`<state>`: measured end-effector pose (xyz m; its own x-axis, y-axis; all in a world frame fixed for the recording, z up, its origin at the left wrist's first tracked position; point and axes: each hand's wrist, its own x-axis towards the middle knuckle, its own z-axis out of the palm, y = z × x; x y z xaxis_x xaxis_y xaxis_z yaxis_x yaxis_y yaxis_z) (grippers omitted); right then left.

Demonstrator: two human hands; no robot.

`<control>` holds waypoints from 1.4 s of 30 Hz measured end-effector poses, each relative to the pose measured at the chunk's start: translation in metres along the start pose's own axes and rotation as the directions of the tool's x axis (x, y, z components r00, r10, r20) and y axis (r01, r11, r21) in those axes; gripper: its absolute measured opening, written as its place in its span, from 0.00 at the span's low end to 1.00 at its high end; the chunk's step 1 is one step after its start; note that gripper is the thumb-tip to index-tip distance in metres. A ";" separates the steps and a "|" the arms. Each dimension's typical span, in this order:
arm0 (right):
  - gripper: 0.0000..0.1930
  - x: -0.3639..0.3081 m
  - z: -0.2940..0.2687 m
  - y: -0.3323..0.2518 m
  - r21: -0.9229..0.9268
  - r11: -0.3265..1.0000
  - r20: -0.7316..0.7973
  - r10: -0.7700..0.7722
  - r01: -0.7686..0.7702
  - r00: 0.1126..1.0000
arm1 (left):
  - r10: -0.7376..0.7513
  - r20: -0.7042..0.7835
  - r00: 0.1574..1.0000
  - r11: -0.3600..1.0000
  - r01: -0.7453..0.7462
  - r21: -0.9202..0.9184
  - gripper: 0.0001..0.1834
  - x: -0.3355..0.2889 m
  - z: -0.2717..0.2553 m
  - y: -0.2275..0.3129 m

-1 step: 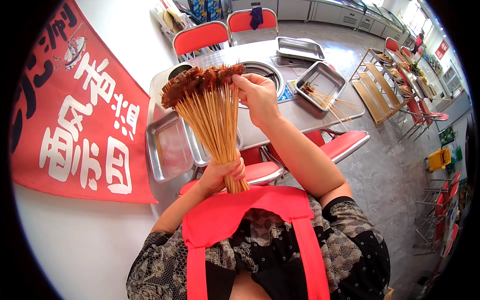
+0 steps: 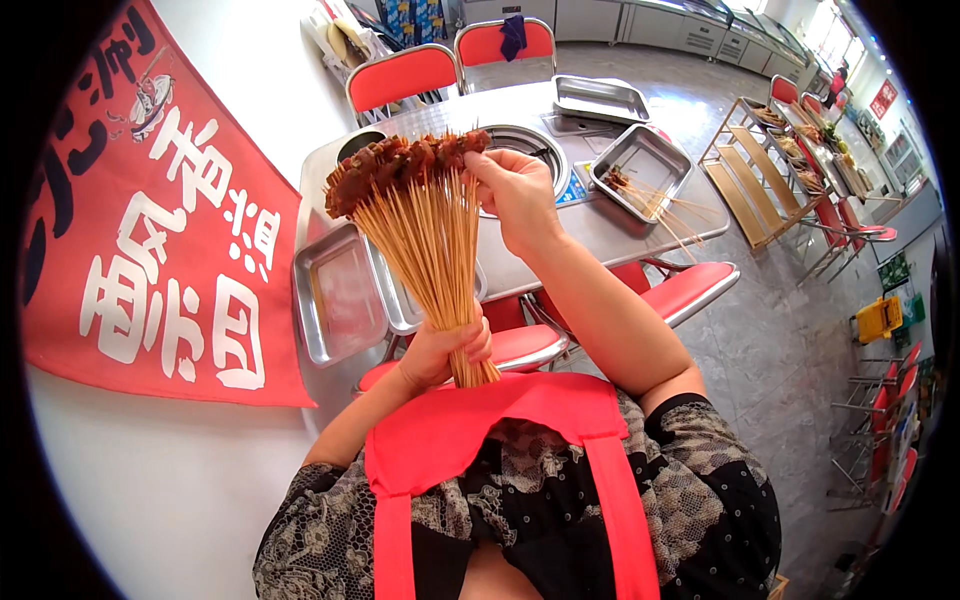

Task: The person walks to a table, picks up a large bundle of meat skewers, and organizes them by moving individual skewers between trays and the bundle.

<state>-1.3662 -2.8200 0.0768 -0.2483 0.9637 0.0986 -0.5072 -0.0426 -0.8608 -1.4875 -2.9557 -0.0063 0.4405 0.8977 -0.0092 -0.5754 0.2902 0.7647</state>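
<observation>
My left hand [image 2: 445, 352] is closed round the lower part of a thick bundle of bamboo skewers [image 2: 425, 250], whose bare ends stick out below the fist. The sticks fan out upward, and dark red pieces of meat [image 2: 395, 172] crowd together at their tips. At the bundle's upper right edge, my right hand [image 2: 518, 198] pinches the meat end of a skewer between thumb and fingers. To the right, a few more meat skewers [image 2: 655, 205] lie in a metal tray [image 2: 662, 168], their sticks reaching over its rim.
The grey table [image 2: 575, 240] has a round built-in cooker [image 2: 530, 135] behind my right hand. Another metal tray [image 2: 600, 98] stands at the back; two more, including one at the left [image 2: 345, 300], sit by the bundle. Red chairs [image 2: 690, 290] surround the table; a red banner [image 2: 200, 250] hangs left.
</observation>
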 end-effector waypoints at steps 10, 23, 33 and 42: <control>0.15 0.028 -0.018 -0.039 -0.642 0.520 0.301 -0.505 0.563 0.809 | -0.004 0.059 0.998 1.000 0.004 0.003 0.11 0.000 -0.002 0.001; 0.11 0.031 -0.014 -0.042 -0.729 0.296 0.427 -0.508 0.618 0.748 | 0.019 0.060 0.998 1.000 -0.019 -0.006 0.10 0.001 -0.002 0.004; 0.08 0.011 -0.024 -0.037 -0.720 0.611 0.081 -0.396 0.329 0.915 | 0.014 0.073 0.997 1.000 -0.013 -0.014 0.11 0.000 -0.001 0.002; 0.09 -0.005 -0.015 -0.009 -0.351 0.916 0.151 -0.150 0.195 0.977 | -0.007 0.100 0.995 0.999 0.011 -0.041 0.11 0.001 -0.005 -0.001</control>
<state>-1.3476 -2.8208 0.0768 -0.2913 0.9082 0.3006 -0.2229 0.2412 -0.9445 -1.4897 -2.9532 -0.0101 0.5112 0.8580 0.0496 -0.5984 0.3139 0.7372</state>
